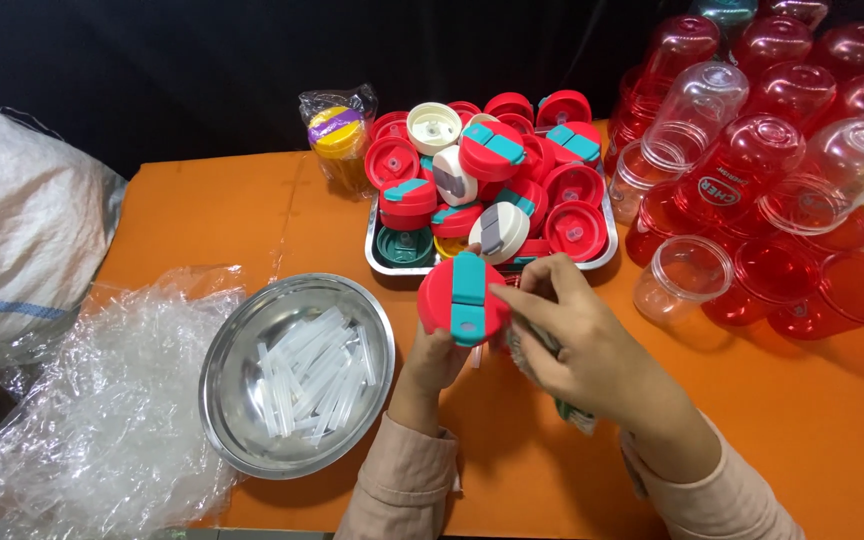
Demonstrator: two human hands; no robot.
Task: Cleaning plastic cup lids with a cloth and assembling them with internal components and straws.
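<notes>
The left hand [432,362] gripped a red lid [463,298] from below, its teal flap running upright; the right hand [577,345], fingers curled, pinched its right edge.

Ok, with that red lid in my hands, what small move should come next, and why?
Probably reach the right hand to the steel bowl for one clear straw piece. The left hand holds the red lid upright with the right fingertips on its teal flap, and no straw shows at the lid.
</notes>
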